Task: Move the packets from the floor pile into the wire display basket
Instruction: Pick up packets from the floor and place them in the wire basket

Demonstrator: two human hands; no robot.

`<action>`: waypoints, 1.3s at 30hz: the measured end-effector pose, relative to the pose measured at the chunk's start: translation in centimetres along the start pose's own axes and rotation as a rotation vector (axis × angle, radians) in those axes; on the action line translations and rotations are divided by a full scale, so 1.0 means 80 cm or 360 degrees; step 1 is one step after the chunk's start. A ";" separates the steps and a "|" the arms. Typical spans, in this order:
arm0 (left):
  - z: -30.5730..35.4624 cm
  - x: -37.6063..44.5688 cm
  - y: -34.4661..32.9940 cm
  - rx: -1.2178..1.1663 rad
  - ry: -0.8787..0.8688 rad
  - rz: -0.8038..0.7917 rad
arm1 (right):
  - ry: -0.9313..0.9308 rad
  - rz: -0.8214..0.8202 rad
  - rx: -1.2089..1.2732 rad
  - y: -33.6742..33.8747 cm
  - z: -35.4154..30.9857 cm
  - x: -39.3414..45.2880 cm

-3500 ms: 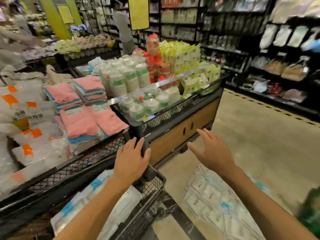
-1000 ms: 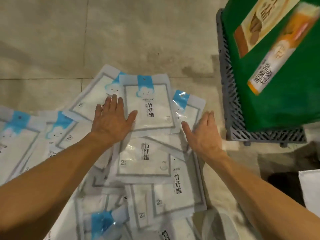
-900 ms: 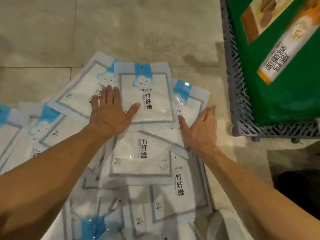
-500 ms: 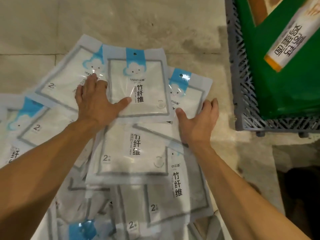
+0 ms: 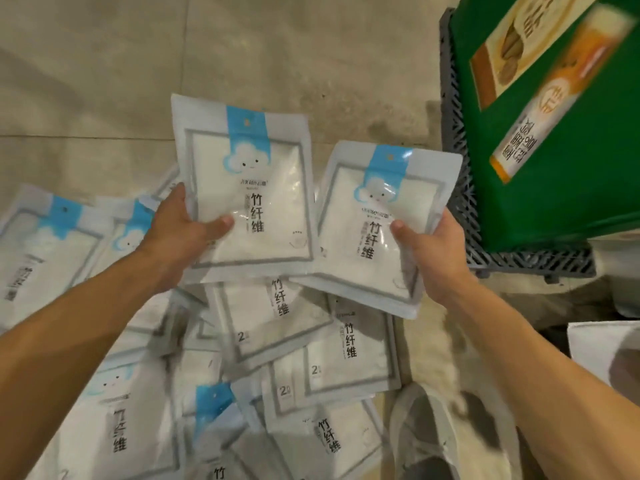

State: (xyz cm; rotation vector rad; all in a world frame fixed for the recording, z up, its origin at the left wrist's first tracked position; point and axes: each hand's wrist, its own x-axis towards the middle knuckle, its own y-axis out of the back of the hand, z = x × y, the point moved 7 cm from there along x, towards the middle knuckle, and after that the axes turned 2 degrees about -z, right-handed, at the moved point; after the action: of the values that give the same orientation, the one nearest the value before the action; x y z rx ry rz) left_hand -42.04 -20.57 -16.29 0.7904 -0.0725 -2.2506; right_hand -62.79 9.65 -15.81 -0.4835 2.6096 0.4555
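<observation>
Several white packets with blue cloud labels lie in a loose pile [image 5: 277, 344] on the floor. My left hand [image 5: 180, 233] grips one packet [image 5: 256, 174] by its lower left edge, thumb on its front, lifted above the pile. My right hand [image 5: 433, 251] grips a second packet [image 5: 377, 216] by its lower right edge, also raised, its left edge tucked just under the first one. The wire display basket is out of view.
A green carton [image 5: 554, 133] with printed labels stands on a grey plastic crate [image 5: 457, 188] at the right, close to my right hand. Bare tiled floor [image 5: 138, 64] stretches beyond the pile. A white object's corner [image 5: 606, 348] shows at the right edge.
Earlier I stood at the display baskets; then both hands pressed flat on the floor pile. Now each hand has closed on a packet and lifted it off the pile.
</observation>
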 end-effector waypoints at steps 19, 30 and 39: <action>0.231 -0.292 0.302 -0.0446 0.0354 0.0102 | -0.0130 -0.0728 -0.0175 -0.032 -0.458 -0.282; 0.148 -0.320 0.327 -0.0752 0.0389 0.0263 | -0.0121 -0.0817 -0.0330 -0.137 -0.408 -0.303; 0.092 -0.421 0.393 -0.0965 0.0591 0.0377 | -0.0171 -0.0880 -0.0406 -0.173 -0.412 -0.355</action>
State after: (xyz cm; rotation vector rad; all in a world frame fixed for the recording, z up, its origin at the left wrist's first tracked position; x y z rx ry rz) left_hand -8.26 -22.36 15.87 0.7913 0.6283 -1.7244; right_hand -45.31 -8.16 22.46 -1.1850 2.1929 0.6003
